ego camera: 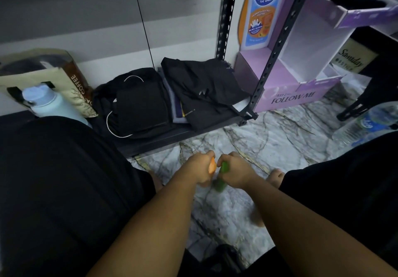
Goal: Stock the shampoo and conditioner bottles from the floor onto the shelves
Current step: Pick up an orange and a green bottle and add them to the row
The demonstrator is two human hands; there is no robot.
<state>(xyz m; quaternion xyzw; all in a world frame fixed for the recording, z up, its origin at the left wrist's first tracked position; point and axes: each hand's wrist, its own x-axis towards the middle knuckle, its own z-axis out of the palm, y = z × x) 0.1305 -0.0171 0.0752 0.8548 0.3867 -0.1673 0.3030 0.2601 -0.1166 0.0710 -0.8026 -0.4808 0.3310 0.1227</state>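
Two bottles gripped low over the marble floor.

The left hand [200,167] is curled round an orange bottle [212,167] and the right hand [237,174] round a green bottle [221,182], side by side just above the floor [269,138], before the bottom shelf [155,145] of folded black clothes [200,89]. A purple display box [286,95] holds one tall blue-labelled bottle [261,11]. A pale blue flask [46,102] stands at a paper bag [75,76].
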